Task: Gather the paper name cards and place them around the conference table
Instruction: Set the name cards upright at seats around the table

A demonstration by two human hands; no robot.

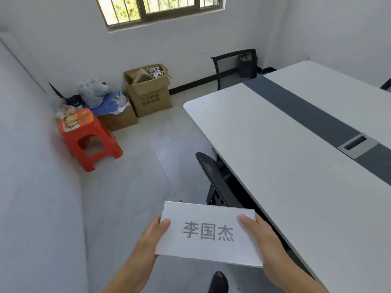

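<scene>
Hands (148,237) (263,240) clamp seemingly stacked name cards (208,212) beside conference table (275,144), chair (213,178) tucked ahead.

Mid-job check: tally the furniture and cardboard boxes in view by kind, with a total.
Conference table: 1
Mesh chairs: 2; a dark shape at the right edge may be a third
Orange stool: 1
Cardboard boxes: 2
Total: 6

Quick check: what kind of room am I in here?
Probably a small office meeting room: a long white conference table with a dark centre strip, a mesh office chair tucked under it, and a printed name card held up front.
</scene>
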